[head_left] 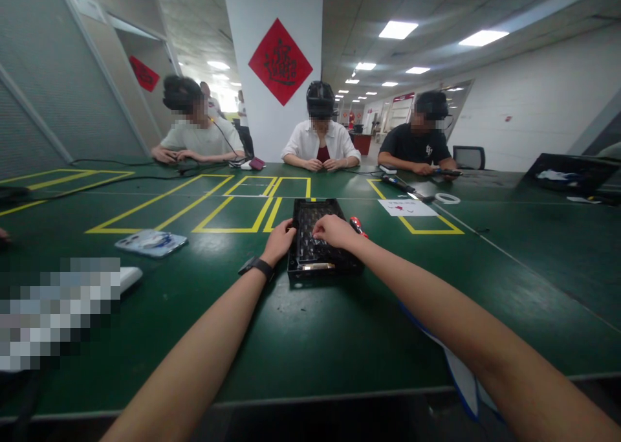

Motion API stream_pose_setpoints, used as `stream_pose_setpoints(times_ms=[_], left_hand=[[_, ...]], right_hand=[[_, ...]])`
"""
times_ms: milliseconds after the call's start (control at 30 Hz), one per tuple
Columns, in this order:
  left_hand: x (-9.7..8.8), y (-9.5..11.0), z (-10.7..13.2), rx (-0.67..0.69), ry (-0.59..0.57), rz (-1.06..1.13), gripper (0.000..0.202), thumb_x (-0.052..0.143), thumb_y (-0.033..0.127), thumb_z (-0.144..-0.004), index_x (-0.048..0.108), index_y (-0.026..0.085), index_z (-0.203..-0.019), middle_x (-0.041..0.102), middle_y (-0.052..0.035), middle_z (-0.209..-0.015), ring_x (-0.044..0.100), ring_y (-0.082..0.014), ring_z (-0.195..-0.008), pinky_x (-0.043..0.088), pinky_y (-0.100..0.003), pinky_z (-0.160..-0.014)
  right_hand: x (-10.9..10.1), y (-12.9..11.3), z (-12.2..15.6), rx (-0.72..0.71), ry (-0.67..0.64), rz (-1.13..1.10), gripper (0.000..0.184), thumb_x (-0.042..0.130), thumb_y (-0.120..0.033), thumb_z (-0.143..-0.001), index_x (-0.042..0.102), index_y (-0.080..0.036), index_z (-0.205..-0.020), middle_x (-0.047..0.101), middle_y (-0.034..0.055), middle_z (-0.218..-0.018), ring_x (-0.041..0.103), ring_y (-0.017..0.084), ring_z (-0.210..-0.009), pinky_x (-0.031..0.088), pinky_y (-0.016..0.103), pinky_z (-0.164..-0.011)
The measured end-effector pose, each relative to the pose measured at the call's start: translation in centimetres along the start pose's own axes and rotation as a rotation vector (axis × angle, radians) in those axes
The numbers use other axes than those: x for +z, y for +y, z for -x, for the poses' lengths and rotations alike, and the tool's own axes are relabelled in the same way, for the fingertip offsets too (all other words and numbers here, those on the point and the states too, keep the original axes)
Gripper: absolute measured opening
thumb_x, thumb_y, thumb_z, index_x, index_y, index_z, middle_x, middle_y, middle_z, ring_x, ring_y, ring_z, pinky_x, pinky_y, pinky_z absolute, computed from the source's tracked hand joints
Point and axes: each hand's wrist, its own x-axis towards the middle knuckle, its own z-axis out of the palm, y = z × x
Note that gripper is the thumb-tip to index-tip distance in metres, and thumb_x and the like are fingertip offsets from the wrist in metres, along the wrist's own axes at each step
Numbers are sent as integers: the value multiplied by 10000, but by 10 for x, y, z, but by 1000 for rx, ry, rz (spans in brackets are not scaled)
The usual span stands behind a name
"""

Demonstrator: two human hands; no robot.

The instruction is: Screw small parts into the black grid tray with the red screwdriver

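A black rectangular box (297, 275), with rows of small compartments or recesses inside, lies on the green table in front of me. My left hand (280, 243) grips its left wall, the fingertips partly hidden by the rim. My right hand (334, 230) is over the inside of the box with thumb and fingers pinched together. Whatever is between those fingertips is too small to make out. Just beyond my right wrist, a red-and-black handled tool (358, 226) lies against the box's right side, partly hidden.
To the left lies a phone in a patterned case (151, 242), near a blurred-out device (63, 312). A printed sheet (407, 208) and a roll of white tape (447, 198) are at the right. Yellow tape outlines mark the table (233, 338). Three people sit opposite.
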Motion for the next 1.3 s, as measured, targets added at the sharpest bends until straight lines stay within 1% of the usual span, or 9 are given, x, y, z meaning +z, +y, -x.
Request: stream_pose_setpoints(times_ms=[100,200,300,400,467,567,733,1000,1300], left_hand=[[0,-1,-1,13,-16,8,436,413,192,-768,566,128,-1171,592,-75,-1193,534,-192,-1091,372,-313,-989],[0,-1,-1,7,-15,-1,433,419,196,-766,570,123,-1165,587,-78,-1201,521,-200,-1110,360,-329,-1000],[-1,0,-1,9,-12,-2,433,417,193,-768,568,126,-1168,580,-77,-1212,518,-199,-1114,362,-325,-1000],[-2,0,0,13,-11,-7,430,416,189,-770,569,133,-1168,586,-72,-1205,528,-194,-1101,373,-312,-991],[-2,-1,1,10,-4,-16,428,418,192,-772,569,130,-1168,589,-75,-1199,533,-194,-1092,377,-313,-987],[-1,-2,1,7,3,-20,423,418,203,-778,570,127,-1166,586,-81,-1203,533,-198,-1091,377,-323,-986],[0,-4,1,7,7,-18,438,419,206,-778,557,126,-1186,577,-85,-1216,533,-197,-1096,379,-322,-986],[-1,-2,1,-2,3,-37,450,416,204,-786,539,99,-1206,562,-109,-1234,519,-206,-1124,372,-324,-998],[-1,-4,1,12,10,-39,443,423,205,-786,544,113,-1202,570,-94,-1224,525,-200,-1114,376,-314,-996]], right_hand=[[9,-5,-15,15,-29,45,143,651,-243,-710,719,-209,-831,701,55,-855,626,172,-815,425,227,-678],[13,-7,-19,10,-54,70,115,683,-194,-657,719,-197,-766,699,65,-810,630,192,-785,424,240,-657],[9,-7,-16,-22,-63,64,88,664,-163,-663,714,-182,-732,696,71,-799,626,191,-797,420,237,-661],[0,-8,-9,-77,-80,8,116,649,-197,-691,713,-181,-787,697,51,-817,618,155,-785,420,209,-658],[-3,-11,-4,-137,-152,-98,156,647,-222,-701,710,-166,-832,698,36,-801,612,128,-735,420,189,-634],[-3,-17,3,-195,-289,-262,178,643,-221,-700,711,-130,-837,701,34,-777,602,117,-692,425,183,-618],[2,-25,5,-206,-444,-327,160,648,-203,-678,724,-139,-804,708,22,-772,602,118,-698,428,186,-647],[-4,-33,-1,-191,-531,-280,143,639,-148,-655,727,-149,-767,715,21,-775,616,125,-696,439,182,-644],[-4,-40,-1,-114,-535,-209,133,636,-130,-636,734,-153,-722,718,23,-756,632,140,-711,443,184,-625]])
